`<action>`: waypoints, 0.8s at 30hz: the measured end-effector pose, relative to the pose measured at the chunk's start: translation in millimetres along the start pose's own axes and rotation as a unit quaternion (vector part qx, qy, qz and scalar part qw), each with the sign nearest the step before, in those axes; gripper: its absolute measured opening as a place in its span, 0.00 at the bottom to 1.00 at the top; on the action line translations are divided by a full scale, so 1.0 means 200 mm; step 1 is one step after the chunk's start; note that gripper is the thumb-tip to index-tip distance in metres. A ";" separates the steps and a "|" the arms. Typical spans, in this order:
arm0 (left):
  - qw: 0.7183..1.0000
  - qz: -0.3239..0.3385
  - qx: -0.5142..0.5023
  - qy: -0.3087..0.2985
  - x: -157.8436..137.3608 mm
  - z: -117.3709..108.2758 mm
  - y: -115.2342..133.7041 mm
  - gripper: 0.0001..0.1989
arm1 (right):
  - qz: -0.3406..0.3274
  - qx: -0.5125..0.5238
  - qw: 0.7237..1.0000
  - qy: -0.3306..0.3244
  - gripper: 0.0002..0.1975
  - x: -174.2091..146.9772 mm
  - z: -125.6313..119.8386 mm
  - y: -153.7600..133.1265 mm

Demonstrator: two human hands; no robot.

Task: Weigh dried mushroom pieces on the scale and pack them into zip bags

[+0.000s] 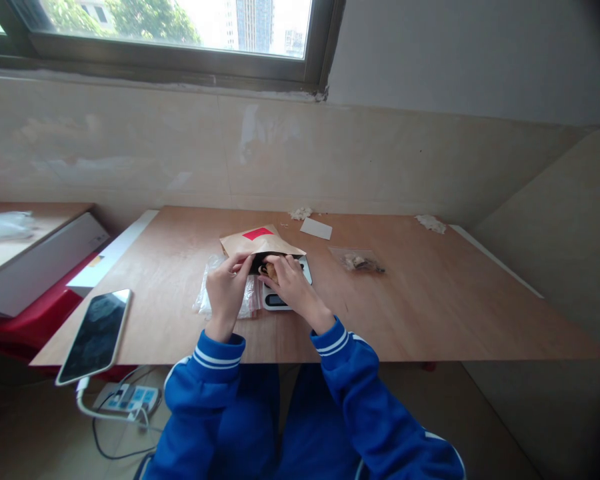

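A kraft paper bag (240, 241) with a red label lies on the table, its dark mouth turned toward me. My left hand (227, 287) pinches the left edge of that mouth between thumb and fingers. At the opening, my right hand (291, 280) curls its fingers around a tan-brown dried piece (271, 270), whose exact kind I cannot make out. Under the bag and my right hand sits a white digital scale (276, 301), partly covered. Clear plastic zip bags (206, 293) lie beside and behind my left hand.
A small clear bag of brown dried pieces (360, 261) lies to the right. Farther back are a white card (317, 229) and crumpled tissue (301, 213). A phone (96, 337) on a charging cable overhangs the left front edge, above a power strip (130, 398).
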State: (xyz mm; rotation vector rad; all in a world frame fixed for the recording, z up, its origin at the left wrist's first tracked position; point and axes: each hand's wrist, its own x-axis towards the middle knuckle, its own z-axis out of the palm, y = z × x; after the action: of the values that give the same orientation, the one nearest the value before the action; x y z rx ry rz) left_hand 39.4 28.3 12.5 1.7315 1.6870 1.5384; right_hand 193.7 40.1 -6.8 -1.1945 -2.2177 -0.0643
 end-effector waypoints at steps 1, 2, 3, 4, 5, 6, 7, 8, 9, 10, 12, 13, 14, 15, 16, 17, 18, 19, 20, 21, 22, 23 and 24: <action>1.000 -0.001 0.002 0.002 0.01 0.00 0.00 0.11 | -0.002 0.023 1.000 0.016 0.14 -0.01 -0.01 0.00; 1.000 0.000 0.005 0.004 0.02 0.00 0.00 0.11 | -0.002 0.050 0.998 0.037 0.14 -0.02 -0.01 0.00; 1.000 0.002 0.010 0.009 0.03 0.00 0.00 0.11 | 0.000 0.077 0.995 0.062 0.13 -0.04 -0.02 0.01; 1.000 0.007 0.017 0.013 0.05 0.00 0.00 0.12 | 0.006 0.104 0.990 0.092 0.13 -0.06 -0.01 0.02; 0.999 0.010 0.025 0.018 0.07 0.00 0.01 0.12 | 0.020 0.128 0.984 0.126 0.13 -0.08 -0.01 0.03; 0.999 0.014 0.034 0.022 0.10 0.00 0.01 0.12 | 0.041 0.148 0.975 0.158 0.13 -0.10 0.00 0.05; 0.999 0.016 0.042 0.027 0.13 0.00 0.01 0.12 | 0.070 0.162 0.968 0.181 0.13 -0.13 0.02 0.07; 0.998 0.018 0.048 0.033 0.16 -0.01 0.02 0.12 | 0.099 0.169 0.961 0.193 0.13 -0.14 0.04 0.10; 0.998 0.019 0.051 0.039 0.18 -0.01 0.02 0.12 | 0.120 0.169 0.959 0.192 0.13 -0.16 0.06 0.12; 0.997 0.020 0.053 0.045 0.21 -0.01 0.02 0.12 | 0.129 0.164 0.962 0.175 0.13 -0.17 0.08 0.15; 0.997 0.021 0.055 0.053 0.25 -0.01 0.02 0.12 | 0.107 0.135 0.979 0.111 0.13 -0.17 0.12 0.19; 0.997 0.021 0.057 0.055 0.26 -0.02 0.02 0.12 | 0.087 0.112 0.987 0.076 0.13 -0.16 0.14 0.21; 0.996 0.020 0.059 0.056 0.27 -0.02 0.02 0.12 | 0.068 0.082 0.993 0.046 0.12 -0.15 0.16 0.22; 0.996 0.018 0.061 0.056 0.27 -0.02 0.02 0.12 | 0.057 0.047 0.997 0.021 0.12 -0.13 0.18 0.22; 0.997 0.017 0.060 0.055 0.27 -0.02 0.02 0.12 | 0.050 0.010 0.999 0.003 0.11 -0.12 0.20 0.22; 0.997 0.015 0.058 0.053 0.27 -0.02 0.02 0.12 | 0.047 -0.025 0.999 -0.009 0.11 -0.10 0.21 0.23; 0.997 0.014 0.055 0.051 0.27 -0.02 0.02 0.13 | 0.046 -0.055 0.997 -0.020 0.10 -0.09 0.22 0.22; 0.997 0.012 0.051 0.047 0.26 -0.02 0.02 0.13 | 0.044 -0.077 0.996 -0.029 0.10 -0.07 0.22 0.22; 0.998 0.010 0.047 0.043 0.26 -0.02 0.02 0.13 | 0.044 -0.091 0.994 -0.036 0.10 -0.06 0.22 0.22; 0.998 0.008 0.044 0.039 0.25 -0.02 0.02 0.13 | 0.046 -0.098 0.993 -0.040 0.10 -0.06 0.22 0.22; 0.999 0.007 0.040 0.036 0.25 -0.02 0.02 0.13 | 0.047 -0.096 0.993 -0.042 0.10 -0.05 0.22 0.22; 0.999 0.005 0.037 0.034 0.25 -0.02 0.03 0.13 | 0.050 -0.087 0.994 -0.037 0.11 -0.05 0.22 0.21; 0.999 0.004 0.035 0.033 0.24 -0.02 0.03 0.13 | 0.052 -0.070 0.996 -0.028 0.12 -0.05 0.21 0.21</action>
State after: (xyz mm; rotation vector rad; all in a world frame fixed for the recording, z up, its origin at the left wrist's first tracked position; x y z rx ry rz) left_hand 26.7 66.0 41.4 1.7404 1.7876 1.5748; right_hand 210.3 70.4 -56.3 -1.4030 -2.2247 -0.1487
